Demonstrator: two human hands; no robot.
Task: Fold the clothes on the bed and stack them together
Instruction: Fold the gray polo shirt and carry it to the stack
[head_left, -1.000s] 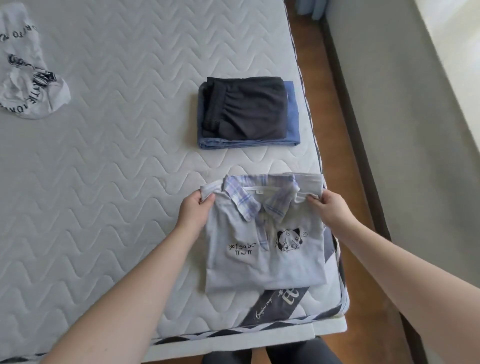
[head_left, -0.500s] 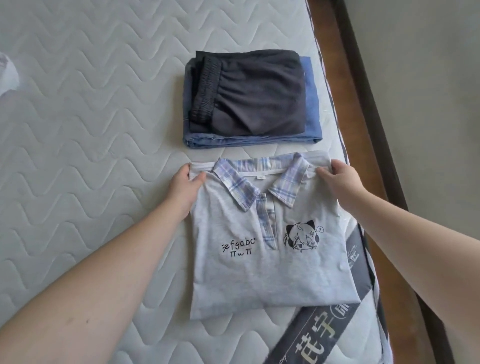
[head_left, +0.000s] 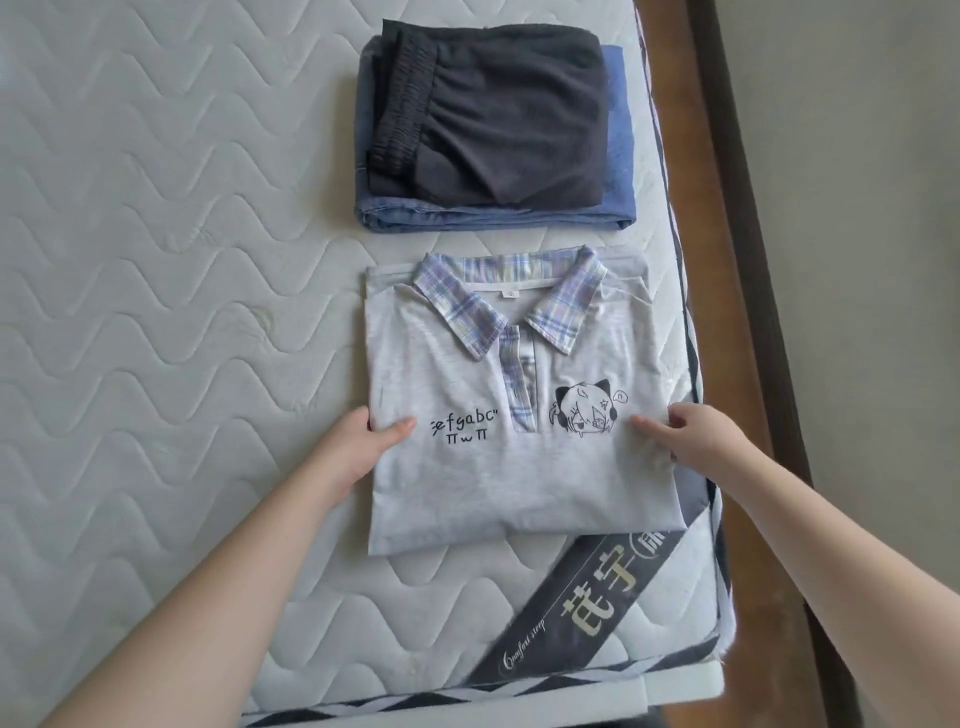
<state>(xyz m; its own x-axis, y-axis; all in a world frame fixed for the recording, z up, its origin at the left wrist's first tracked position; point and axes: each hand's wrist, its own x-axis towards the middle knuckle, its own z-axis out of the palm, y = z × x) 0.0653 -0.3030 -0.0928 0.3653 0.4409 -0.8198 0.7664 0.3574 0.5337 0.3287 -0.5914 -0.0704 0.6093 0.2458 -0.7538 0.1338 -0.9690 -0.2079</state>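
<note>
A folded grey polo shirt (head_left: 519, 467) with a plaid collar, black lettering and a cartoon print lies flat near the bed's right front corner. My left hand (head_left: 358, 447) grips its left edge at mid-height, thumb on top and fingers under the cloth. My right hand (head_left: 696, 436) grips the right edge the same way. Just beyond the shirt sits a stack: folded dark shorts (head_left: 493, 114) on top of a folded blue garment (head_left: 618, 156).
The quilted grey mattress (head_left: 156, 260) stretches to the left. Its right edge (head_left: 691, 364) runs close beside the shirt, with a wooden floor strip (head_left: 727, 208) and a grey wall beyond. A dark brand label (head_left: 587, 608) crosses the mattress's front corner.
Both hands slid from the shirt's collar corners down to the middle of its side edges. The view moved closer and lower over the shirt and stack.
</note>
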